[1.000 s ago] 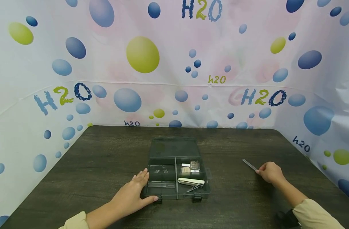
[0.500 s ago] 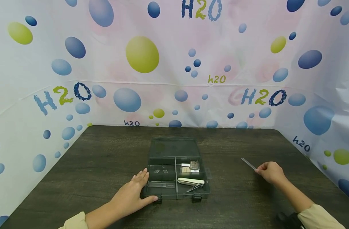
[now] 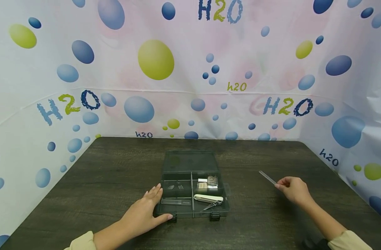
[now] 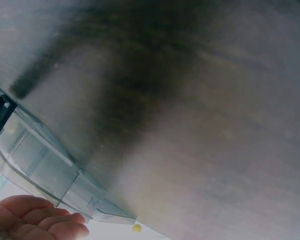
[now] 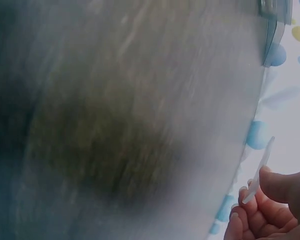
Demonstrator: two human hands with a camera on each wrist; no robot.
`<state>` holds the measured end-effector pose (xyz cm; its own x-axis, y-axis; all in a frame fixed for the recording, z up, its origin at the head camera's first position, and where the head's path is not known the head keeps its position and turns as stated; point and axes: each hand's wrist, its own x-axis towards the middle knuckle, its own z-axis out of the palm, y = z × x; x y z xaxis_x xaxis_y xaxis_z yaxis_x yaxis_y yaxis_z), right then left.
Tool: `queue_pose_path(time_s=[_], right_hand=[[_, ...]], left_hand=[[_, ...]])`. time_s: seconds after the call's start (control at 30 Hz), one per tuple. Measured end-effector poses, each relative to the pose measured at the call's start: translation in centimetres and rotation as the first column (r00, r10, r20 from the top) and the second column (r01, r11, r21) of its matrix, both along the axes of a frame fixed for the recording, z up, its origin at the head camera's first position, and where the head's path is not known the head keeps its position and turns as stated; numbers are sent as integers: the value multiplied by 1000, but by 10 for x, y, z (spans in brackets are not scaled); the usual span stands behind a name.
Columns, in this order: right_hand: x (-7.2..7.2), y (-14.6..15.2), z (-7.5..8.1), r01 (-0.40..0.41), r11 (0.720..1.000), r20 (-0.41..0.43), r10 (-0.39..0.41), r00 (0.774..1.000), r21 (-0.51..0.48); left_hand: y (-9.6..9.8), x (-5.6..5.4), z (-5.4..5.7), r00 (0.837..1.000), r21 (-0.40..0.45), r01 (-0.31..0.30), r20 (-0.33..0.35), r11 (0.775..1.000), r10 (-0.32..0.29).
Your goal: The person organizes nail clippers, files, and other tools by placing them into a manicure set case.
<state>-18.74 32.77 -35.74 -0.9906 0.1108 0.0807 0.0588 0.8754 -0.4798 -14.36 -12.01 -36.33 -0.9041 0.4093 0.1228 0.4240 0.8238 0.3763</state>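
Note:
A dark translucent divided box point(image 3: 193, 211) lies with its lid point(image 3: 189, 161) folded back. My left hand point(image 3: 140, 210) rests at its left side, fingers mostly straight against the wall and thumb by the front left latch. The left wrist view shows those fingers point(image 4: 40, 220) beside the box wall. Off to the right, my right hand point(image 3: 294, 190) pinches a thin, pale translucent stick point(image 3: 266, 177) by one end, the other end pointing up and left. In the right wrist view, thumb and fingertips hold this stick point(image 5: 262, 162); its exact kind is unclear.
In the box lie a cream-handled tool point(image 3: 208, 198), a small metal item point(image 3: 213, 205), a clear slim case point(image 3: 176, 202), and small packets point(image 3: 203, 185) beside a little square container point(image 3: 212, 180). A dark object point(image 3: 309, 243) is at the lower right. A bubble-print sheet point(image 3: 190, 69) surrounds the dark table point(image 3: 121, 163).
My right hand has moved slightly left toward the box, carrying the pale stick with it. The left hand and the box stay where they were.

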Motion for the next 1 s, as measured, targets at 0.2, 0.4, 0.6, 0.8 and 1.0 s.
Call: queue_pose_path(time_s=[0.2, 0.4, 0.6, 0.8, 1.0], right_hand=[[6, -8, 0, -31, 999, -36, 31, 999, -6], [12, -15, -1, -60, 998, -63, 60, 996, -3], [16, -24, 0, -96, 995, -99, 94, 991, -11], [21, -39, 2, -133, 991, -106, 129, 986, -26], [27, -54, 2, -174, 984, -143, 167, 976, -44]], left_hand=[[0, 0, 0, 1000, -4, 6, -12, 1000, -6], [1, 0, 0, 1000, 0, -1, -2, 1000, 1], [1, 0, 1, 1000, 1, -3, 2, 1000, 3], [1, 1, 2, 1000, 3, -7, 6, 1000, 7], [0, 1, 1, 1000, 3, -3, 6, 1000, 2]])
